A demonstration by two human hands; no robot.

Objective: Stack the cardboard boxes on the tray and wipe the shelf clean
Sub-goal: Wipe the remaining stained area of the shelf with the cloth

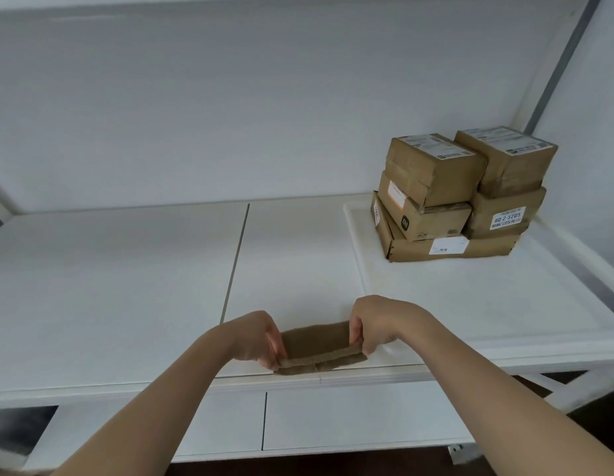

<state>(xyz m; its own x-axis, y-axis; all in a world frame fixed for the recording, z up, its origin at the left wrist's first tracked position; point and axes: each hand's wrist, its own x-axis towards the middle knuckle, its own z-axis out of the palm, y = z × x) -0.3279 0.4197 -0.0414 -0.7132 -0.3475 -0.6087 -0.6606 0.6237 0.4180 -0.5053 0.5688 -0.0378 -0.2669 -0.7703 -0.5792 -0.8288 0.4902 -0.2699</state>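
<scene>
The middle left cardboard box (424,219) carries a black square with the "mi" logo. The white label (507,218) on the right box (504,214) reads "80-2-3205".

The scene is lit evenly by soft, diffuse light, bright with a cool white cast. Only faint shadows are cast under the hands. Straight edges are bowed by wide-angle distortion. Slight softness is seen throughout; no glare is seen.
</scene>
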